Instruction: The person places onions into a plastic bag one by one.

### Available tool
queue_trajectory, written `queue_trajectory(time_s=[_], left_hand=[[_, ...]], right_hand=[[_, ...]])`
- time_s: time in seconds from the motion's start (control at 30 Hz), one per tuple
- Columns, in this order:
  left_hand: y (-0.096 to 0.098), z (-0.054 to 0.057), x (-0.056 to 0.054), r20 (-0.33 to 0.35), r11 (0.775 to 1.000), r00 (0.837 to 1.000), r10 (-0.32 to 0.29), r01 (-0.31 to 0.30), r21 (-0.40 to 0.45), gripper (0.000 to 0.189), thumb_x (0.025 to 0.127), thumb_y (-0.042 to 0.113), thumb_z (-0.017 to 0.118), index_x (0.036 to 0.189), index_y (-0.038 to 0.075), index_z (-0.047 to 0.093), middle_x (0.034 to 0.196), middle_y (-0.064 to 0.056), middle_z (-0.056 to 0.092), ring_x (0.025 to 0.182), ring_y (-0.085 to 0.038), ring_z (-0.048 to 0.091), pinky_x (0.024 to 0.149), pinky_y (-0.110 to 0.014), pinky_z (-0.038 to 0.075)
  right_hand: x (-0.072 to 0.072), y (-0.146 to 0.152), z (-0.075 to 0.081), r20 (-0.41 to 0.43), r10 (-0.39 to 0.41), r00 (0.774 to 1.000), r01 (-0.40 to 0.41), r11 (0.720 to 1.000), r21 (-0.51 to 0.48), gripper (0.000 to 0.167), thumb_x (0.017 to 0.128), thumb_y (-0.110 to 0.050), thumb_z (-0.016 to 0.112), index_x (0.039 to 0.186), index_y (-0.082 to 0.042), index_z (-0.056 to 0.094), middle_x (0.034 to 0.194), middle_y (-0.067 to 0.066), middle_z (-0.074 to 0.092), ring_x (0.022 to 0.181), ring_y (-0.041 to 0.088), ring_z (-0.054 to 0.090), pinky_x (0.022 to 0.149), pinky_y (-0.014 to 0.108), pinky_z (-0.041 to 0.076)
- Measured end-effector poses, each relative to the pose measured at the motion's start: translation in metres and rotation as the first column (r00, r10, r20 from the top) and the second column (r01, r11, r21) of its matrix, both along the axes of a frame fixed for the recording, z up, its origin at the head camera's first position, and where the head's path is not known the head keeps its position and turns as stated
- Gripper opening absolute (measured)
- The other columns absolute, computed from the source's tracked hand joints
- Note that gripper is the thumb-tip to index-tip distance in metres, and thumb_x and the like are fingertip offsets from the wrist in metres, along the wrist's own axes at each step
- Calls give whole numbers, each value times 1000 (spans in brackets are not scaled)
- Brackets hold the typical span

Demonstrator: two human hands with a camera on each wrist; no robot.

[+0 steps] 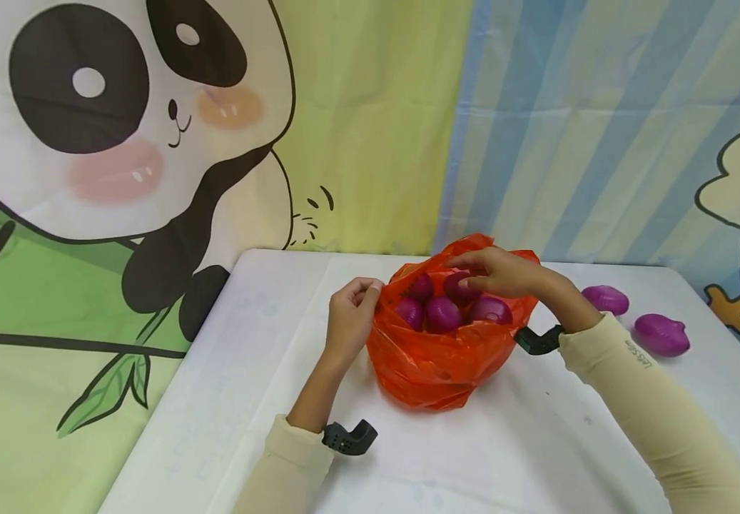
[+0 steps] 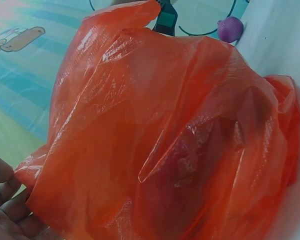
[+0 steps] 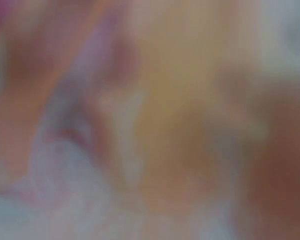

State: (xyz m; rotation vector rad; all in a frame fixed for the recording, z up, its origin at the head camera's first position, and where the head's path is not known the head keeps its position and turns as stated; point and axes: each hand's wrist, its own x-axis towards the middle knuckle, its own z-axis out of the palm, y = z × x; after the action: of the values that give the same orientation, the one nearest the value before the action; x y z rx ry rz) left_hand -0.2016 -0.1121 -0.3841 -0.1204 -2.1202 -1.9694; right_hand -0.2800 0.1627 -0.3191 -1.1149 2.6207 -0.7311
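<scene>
On the white tabletop, near its far edge, sits a red plastic bag, mouth facing up, five purple lemon-shaped pieces visible inside; left forearm rises from the lower edge of the head view, wrist upright, left hand at the bag's left rim; left grip grasping that rim, plastic pinched between thumb and curled fingers; right forearm enters from lower right and slants up and leftward, right hand above the bag's mouth, back upward, fingers reaching left; right grip released, fingers extended, thumb lower and close to the upper right piece, contact cannot be told; right wrist view too blurred to help. Edges: far table edge runs just behind the bag, against a printed backdrop; left table edge slants well apart from the bag, with white surface between; more surface in front, between the two forearms; on the right, room is narrower, two loose purple pieces, one farther back and one nearer, lying beside the right sleeve.
</scene>
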Motion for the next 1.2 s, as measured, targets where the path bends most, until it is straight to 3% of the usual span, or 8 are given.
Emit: queue_trajectory(time_s=[0.2,0.43,0.57,0.7,1.2], left_hand=[[-1,-1,2,-22,1000,1000,-16,16,-1,23,99,22,56,99,4,72,83,-8,65,74,-21,56,67,-27,52],[-2,0,1,-27,999,999,-17,17,-29,25,98,22,57,99,4,75,89,-6,70,78,-19,60,70,-28,53],[-2,0,1,-23,999,999,-23,23,-34,26,97,26,60,100,4,75,90,-7,70,80,-20,61,73,-29,53],[-1,0,1,-19,999,999,-32,31,-32,24,97,24,61,100,4,74,91,-8,70,82,-20,63,76,-31,55],[0,-1,1,-30,999,999,-23,22,-41,23,96,21,61,98,3,74,86,-7,68,80,-20,62,73,-28,53]], right_hand=[[5,3,4,-23,15,1000,-15,1000,-15,44,93,-6,64,136,-5,57,125,10,61,116,32,53,90,49,49],[7,7,10,-57,-10,998,8,1000,-28,38,94,-4,62,132,-5,60,118,8,64,98,23,58,81,39,52],[12,13,15,-37,-39,999,37,997,-65,37,95,-8,62,132,-4,60,124,12,63,111,29,59,89,44,51],[19,23,17,-12,-63,998,62,993,-101,38,96,-10,61,132,-1,58,127,16,60,118,36,55,89,46,50],[36,78,12,32,-282,959,284,951,-124,41,98,-17,60,136,-4,55,129,17,59,118,35,55,85,40,52]])
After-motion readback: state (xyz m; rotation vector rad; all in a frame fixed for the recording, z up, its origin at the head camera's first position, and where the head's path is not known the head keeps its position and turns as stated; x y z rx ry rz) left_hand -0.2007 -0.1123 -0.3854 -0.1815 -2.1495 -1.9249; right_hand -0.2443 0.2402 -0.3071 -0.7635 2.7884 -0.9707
